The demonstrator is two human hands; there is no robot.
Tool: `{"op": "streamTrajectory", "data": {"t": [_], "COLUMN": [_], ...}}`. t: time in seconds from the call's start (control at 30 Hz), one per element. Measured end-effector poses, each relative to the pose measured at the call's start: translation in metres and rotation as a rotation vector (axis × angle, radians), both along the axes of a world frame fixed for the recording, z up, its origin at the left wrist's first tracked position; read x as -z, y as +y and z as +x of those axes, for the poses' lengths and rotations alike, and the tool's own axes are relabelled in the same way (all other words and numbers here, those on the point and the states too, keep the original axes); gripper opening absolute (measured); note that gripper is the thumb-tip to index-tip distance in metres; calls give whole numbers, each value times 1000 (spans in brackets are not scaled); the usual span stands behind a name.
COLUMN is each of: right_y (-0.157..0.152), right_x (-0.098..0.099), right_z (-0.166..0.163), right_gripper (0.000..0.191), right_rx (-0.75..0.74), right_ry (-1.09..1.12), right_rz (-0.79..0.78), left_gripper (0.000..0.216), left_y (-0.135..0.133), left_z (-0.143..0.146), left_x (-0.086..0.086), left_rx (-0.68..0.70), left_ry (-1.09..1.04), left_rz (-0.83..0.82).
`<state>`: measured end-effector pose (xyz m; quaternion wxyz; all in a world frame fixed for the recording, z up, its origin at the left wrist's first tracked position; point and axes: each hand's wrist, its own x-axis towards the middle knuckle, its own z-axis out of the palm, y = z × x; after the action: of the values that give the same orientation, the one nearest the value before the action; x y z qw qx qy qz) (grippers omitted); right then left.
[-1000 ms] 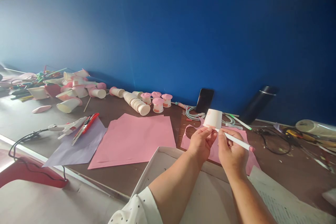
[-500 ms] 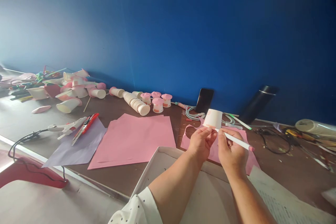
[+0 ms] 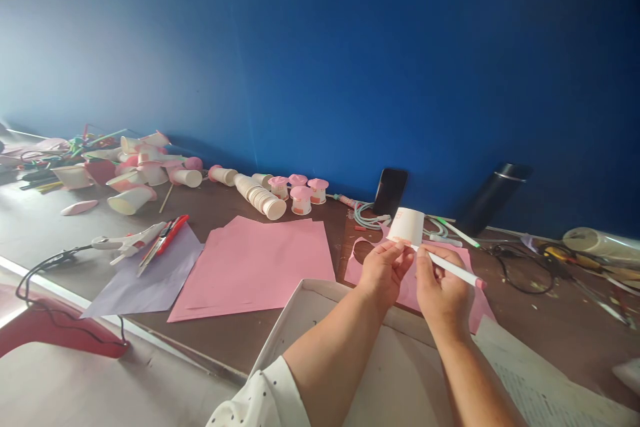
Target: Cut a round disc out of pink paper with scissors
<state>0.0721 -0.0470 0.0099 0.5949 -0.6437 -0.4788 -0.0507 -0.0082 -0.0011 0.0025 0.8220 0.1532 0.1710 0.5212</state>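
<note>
A white paper cup [image 3: 407, 225] is upside down in my left hand [image 3: 383, 273], whose fingers pinch it near the rim. Reddish marks show on the cup's side. My right hand [image 3: 443, 287] is closed around a white marker [image 3: 453, 268] with a pink end; its tip points at the cup's lower edge. Whether the tip touches the cup I cannot tell. Below both hands lies pink paper [image 3: 365, 252] with a round hole cut in it. An open white box [image 3: 305, 300] sits under my forearms.
Left of my hands are pink sheets [image 3: 260, 267], a red utility knife [image 3: 167, 237] and a glue gun [image 3: 133, 241]. Stacked cups [image 3: 257, 197], several pink-topped cups [image 3: 301, 200], a phone [image 3: 391, 190] and a black bottle [image 3: 493, 197] line the blue partition [image 3: 320, 80].
Almost nothing differs. The cup and marker are in nearly the same place, and both hands keep their hold.
</note>
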Motion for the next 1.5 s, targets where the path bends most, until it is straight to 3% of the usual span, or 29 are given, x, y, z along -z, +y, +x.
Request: {"op": "streamTrajectory", "data": {"t": [0.8, 1.1, 1.5], "right_y": [1, 0, 0], "right_x": [0, -1, 1], "right_z": [0, -1, 0], "right_gripper": [39, 33, 31], "right_rx": [-1, 18, 22], "right_ry": [-7, -21, -15], "right_rz": [14, -2, -16], "left_gripper": [18, 12, 21], "left_y": [0, 0, -1], "left_z": [1, 2, -1], "left_x": [2, 0, -2], "left_rx": [11, -16, -23], "left_ry": [47, 49, 98], "left_rz": [-21, -34, -32]}}
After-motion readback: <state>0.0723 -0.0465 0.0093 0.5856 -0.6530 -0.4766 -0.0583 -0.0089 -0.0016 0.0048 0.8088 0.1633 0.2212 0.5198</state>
